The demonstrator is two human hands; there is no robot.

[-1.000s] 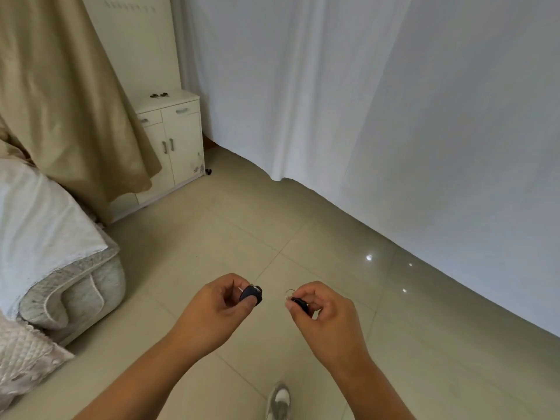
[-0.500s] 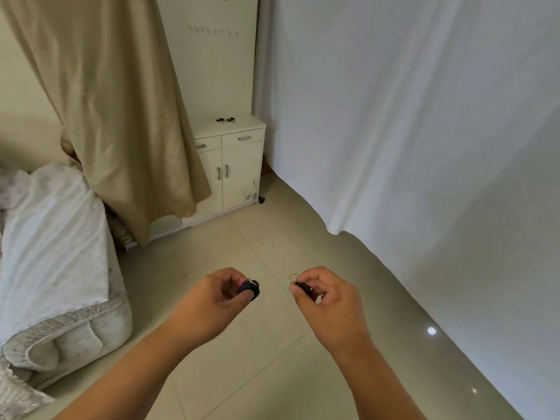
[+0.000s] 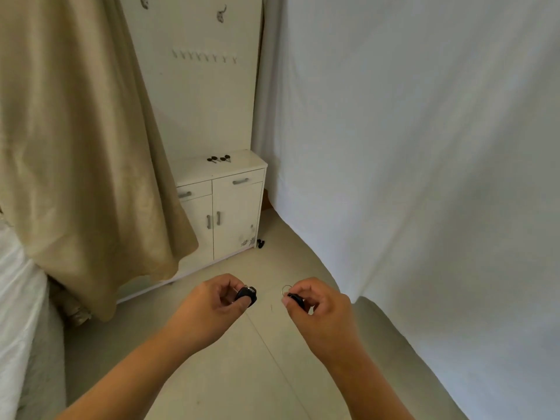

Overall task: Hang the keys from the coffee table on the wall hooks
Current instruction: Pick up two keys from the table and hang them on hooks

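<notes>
While the left hand [image 3: 218, 301] pinches a black key [image 3: 247, 294], the right hand [image 3: 318, 307] pinches another key [image 3: 294, 297] by its ring. Far ahead, wall hooks [image 3: 204, 57] hang above a white cabinet [image 3: 224, 207].

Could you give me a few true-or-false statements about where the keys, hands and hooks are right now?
1. Each hand holds a dark key. True: the left hand pinches one key, the right hand another key.
2. Keys already hang on the row of hooks. False: the hooks look bare.
3. More keys lie on top of the white cabinet. True.
4. The hooks are below the cabinet top. False: they are on the wall panel above it.
5. A metal ring shows at the right hand's key. True.
</notes>
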